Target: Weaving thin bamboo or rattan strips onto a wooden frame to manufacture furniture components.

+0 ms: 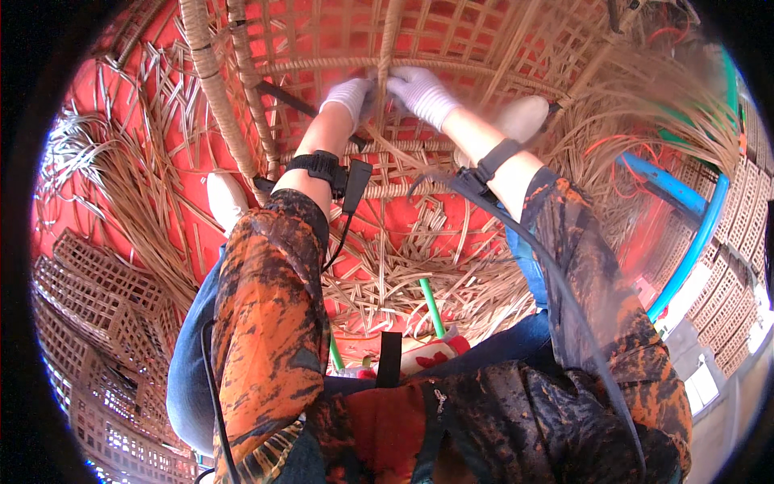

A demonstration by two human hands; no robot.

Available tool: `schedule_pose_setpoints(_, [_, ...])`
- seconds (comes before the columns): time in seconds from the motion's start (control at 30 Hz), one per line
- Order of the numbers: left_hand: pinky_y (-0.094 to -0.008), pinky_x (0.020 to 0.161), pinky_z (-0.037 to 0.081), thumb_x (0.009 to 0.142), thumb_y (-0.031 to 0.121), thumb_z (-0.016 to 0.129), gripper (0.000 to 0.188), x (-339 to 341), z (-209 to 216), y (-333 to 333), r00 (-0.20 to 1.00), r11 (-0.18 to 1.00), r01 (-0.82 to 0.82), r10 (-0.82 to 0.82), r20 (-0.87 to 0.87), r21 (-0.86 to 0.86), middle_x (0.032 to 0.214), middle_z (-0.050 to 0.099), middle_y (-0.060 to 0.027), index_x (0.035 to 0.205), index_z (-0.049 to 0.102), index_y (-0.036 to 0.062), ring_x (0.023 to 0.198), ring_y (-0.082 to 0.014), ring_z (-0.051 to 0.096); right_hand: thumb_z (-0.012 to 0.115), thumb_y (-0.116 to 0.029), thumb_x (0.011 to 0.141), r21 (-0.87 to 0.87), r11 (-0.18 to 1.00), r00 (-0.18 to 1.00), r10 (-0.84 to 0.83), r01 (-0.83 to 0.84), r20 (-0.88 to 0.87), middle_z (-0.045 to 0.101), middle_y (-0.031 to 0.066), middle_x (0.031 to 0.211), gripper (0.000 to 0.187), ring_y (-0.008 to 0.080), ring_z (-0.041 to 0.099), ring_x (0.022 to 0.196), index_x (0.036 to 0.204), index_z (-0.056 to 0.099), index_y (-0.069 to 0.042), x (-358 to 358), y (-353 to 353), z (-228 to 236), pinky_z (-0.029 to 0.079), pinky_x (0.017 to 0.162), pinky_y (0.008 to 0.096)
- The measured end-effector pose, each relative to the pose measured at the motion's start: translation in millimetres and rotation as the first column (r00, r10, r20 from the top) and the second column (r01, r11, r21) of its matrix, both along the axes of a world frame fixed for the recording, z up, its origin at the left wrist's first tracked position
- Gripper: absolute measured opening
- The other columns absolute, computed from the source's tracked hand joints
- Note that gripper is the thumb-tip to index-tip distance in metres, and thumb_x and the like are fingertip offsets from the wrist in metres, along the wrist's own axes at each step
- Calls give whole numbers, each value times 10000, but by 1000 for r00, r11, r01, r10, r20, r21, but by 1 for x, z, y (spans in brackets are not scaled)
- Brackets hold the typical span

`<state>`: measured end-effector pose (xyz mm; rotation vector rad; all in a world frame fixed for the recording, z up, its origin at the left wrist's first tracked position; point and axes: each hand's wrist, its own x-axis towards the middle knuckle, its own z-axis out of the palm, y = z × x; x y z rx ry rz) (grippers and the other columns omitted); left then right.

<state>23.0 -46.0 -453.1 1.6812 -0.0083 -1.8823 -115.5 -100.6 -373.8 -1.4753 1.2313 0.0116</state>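
Both my hands wear pale, striped gloves and work at a large woven rattan frame [322,64] with an open lattice. My left hand [349,97] is at the left of a wrapped upright bar [382,97], its blurred fingers curled toward it. From the right, my right hand [421,92] meets the same bar, fingers bent and drawn together against it. What either hand pinches is hidden. A thin rattan strip [395,148] trails below the hands toward my right wrist. Thick wrapped poles [214,89] form the frame's left side.
Loose rattan strips [403,266] litter the red floor [201,282], with bundles [133,194] at left and a fanned mass [637,121] at right. Woven panels [105,298] are stacked at lower left. A curved blue tube [693,258] stands right. A dark cable [556,274] runs along my right arm.
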Motion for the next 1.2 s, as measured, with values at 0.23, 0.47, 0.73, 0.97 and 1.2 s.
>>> schedule_pose_setpoints(0.23, [-351, 798, 456, 818, 501, 550, 523, 1, 97, 26, 858, 884, 296, -79, 508, -362, 935, 670, -163, 1026, 658, 34, 867, -266, 623, 519, -299, 816, -351, 388, 511, 764, -852, -395, 663, 166, 794, 277, 327, 655, 744, 797, 677, -73, -22, 21, 87, 526, 648, 452])
schedule_pose_setpoints(0.47, [-327, 880, 470, 818, 307, 634, 419, -18, 81, 11, 552, 796, 570, -188, 812, -204, 1022, 652, -203, 1154, 617, 58, 1006, -325, 615, 506, -369, 856, 38, 222, 223, 933, -974, 281, 649, 190, 756, 364, 343, 636, 719, 856, 668, -42, -1, 147, 197, 505, 670, 445])
schedule_pose_setpoints(0.73, [-280, 497, 409, 842, 309, 672, 278, -9, -20, 27, 917, 969, -18, 114, 382, -246, 736, 629, -6, 928, 692, 45, 555, -112, 515, 471, -215, 881, -264, 911, 938, 260, -316, -228, 663, 136, 902, 319, 268, 639, 817, 1126, 592, -51, -33, 5, 41, 501, 751, 371])
schedule_pose_setpoints(0.97, [-312, 456, 367, 786, 424, 711, 341, -19, 31, 8, 982, 993, -26, 5, 187, 112, 656, 581, 3, 760, 653, 89, 506, -130, 480, 485, -171, 910, 217, 976, 991, -5, -24, 133, 614, 28, 768, 296, 108, 558, 624, 1163, 593, -62, -10, -4, -4, 476, 580, 252])
schedule_pose_setpoints(1.2, [-280, 587, 488, 846, 354, 651, 304, -7, 36, 38, 980, 979, -131, 152, 131, -156, 804, 677, -40, 936, 690, 67, 658, -148, 624, 495, -283, 910, -177, 749, 741, 536, -638, -405, 603, 137, 745, 248, 217, 599, 697, 934, 590, -55, -19, 9, 50, 488, 611, 331])
